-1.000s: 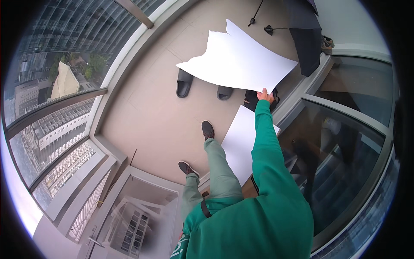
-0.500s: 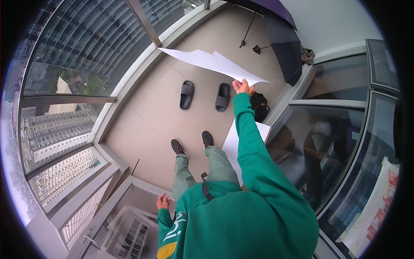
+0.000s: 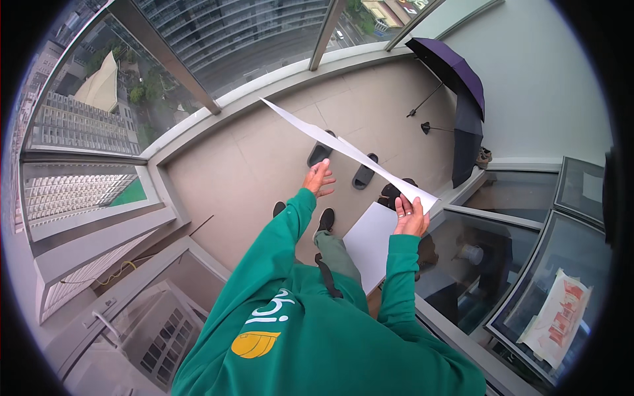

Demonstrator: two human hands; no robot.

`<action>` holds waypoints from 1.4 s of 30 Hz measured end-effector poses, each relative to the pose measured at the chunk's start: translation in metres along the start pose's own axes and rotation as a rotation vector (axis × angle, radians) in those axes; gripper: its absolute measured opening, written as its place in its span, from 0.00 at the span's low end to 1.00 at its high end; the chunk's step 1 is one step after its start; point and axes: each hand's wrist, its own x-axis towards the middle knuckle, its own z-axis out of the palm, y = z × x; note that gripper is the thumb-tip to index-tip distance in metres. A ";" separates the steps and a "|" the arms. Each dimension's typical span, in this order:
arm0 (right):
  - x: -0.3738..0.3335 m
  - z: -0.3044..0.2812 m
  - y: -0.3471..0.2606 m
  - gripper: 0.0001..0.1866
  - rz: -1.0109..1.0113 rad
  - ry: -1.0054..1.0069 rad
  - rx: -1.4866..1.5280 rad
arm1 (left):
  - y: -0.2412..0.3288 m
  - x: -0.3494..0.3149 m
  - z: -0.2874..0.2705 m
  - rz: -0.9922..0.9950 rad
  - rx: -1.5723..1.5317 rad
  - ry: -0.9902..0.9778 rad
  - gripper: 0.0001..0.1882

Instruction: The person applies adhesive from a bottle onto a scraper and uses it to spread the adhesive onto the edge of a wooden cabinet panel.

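Note:
A large white sheet of paper point(image 3: 356, 153) stretches in the air in front of me, seen almost edge-on. My right hand point(image 3: 411, 216) pinches its near right end, which curls over the fingers. My left hand point(image 3: 319, 178) is raised close below the middle of the sheet, fingers apart and holding nothing. Whether it brushes the paper I cannot tell. Below my right hand, a white board or stack of sheets point(image 3: 370, 244) lies beside my right leg.
Two dark slides point(image 3: 365, 171) lie on the tiled floor point(image 3: 257, 142), partly behind the sheet. Open umbrellas point(image 3: 467, 132) stand by the right wall near shoes point(image 3: 484, 157). A black bag point(image 3: 389, 195) is beside the right window frame. Tall windows point(image 3: 251, 39) line the far left.
My left hand has risen from low at my side to near the sheet. My right hand has come nearer, still holding the paper. My view has turned.

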 end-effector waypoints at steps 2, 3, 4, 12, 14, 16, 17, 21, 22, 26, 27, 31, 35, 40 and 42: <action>-0.035 0.000 -0.012 0.24 0.018 -0.020 -0.066 | 0.009 -0.008 -0.011 -0.091 -0.219 -0.036 0.57; -0.048 -0.003 -0.016 0.24 0.013 -0.020 -0.069 | 0.008 -0.012 -0.022 -0.091 -0.222 -0.040 0.57; -0.058 -0.008 -0.020 0.23 0.058 -0.066 -0.117 | 0.006 -0.017 -0.032 -0.088 -0.315 0.019 0.54; -0.086 -0.034 0.018 0.23 0.212 -0.149 -0.259 | -0.069 -0.027 -0.142 -0.099 -0.408 0.353 0.19; -0.081 -0.050 0.028 0.22 0.220 -0.130 -0.266 | -0.076 -0.040 -0.150 -0.110 -0.392 0.375 0.24; -0.066 -0.082 0.041 0.22 0.303 -0.097 -0.261 | -0.078 -0.053 -0.144 -0.095 -0.312 0.418 0.23; -0.061 -0.104 0.050 0.22 0.296 -0.079 -0.246 | -0.073 -0.062 -0.134 -0.078 -0.239 0.464 0.22; -0.062 -0.187 0.089 0.25 0.486 0.051 -0.319 | -0.080 -0.067 -0.110 0.029 -0.059 0.495 0.26; -0.066 -0.201 0.093 0.27 0.535 0.050 -0.389 | -0.100 -0.054 -0.122 0.025 -0.042 0.492 0.26; -0.061 -0.255 0.111 0.33 0.718 -0.094 -1.164 | -0.149 -0.021 -0.171 0.287 0.354 0.399 0.34; -0.060 -0.270 0.114 0.36 0.604 -0.155 -1.550 | -0.154 -0.022 -0.164 0.365 0.414 0.327 0.41; -0.080 -0.267 0.121 0.33 0.084 -0.140 -1.394 | -0.145 -0.049 -0.105 0.260 0.637 0.298 0.41; -0.091 -0.206 0.154 0.39 -0.030 -0.625 -1.048 | -0.173 -0.047 -0.087 0.255 0.818 0.341 0.42; -0.129 -0.180 0.204 0.29 -0.039 -0.602 -1.295 | -0.212 -0.057 -0.066 0.117 0.728 0.171 0.43; -0.134 -0.197 0.204 0.26 -0.011 -0.537 -1.236 | -0.216 -0.068 -0.047 -0.053 0.610 0.096 0.43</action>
